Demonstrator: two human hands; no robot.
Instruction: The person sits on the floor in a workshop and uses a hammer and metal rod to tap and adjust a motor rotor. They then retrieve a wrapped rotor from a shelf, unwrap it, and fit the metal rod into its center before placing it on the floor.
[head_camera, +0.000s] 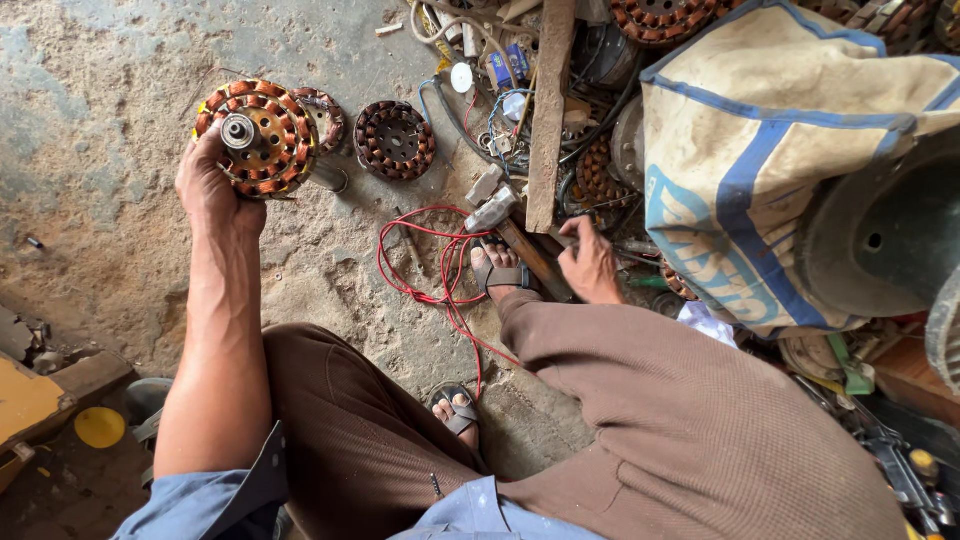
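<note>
In left hand grip: copper-wound stator, fingers wrapped on rim, shaft axis facing me. Right hand grip closed on hammer handle, head pointing toward stator, well apart.

Pretty soft, even daylight is seen everywhere, so no harsh glare is thrown. Only faint shadows are cast on the concrete floor, and edges are stretched a bit by the wide lens.

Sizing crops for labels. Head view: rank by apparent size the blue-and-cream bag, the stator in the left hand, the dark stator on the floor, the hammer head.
1. blue-and-cream bag
2. stator, gripped by the left hand; held nearer the camera, so its lead is unsure
3. dark stator on the floor
4. hammer head
</note>
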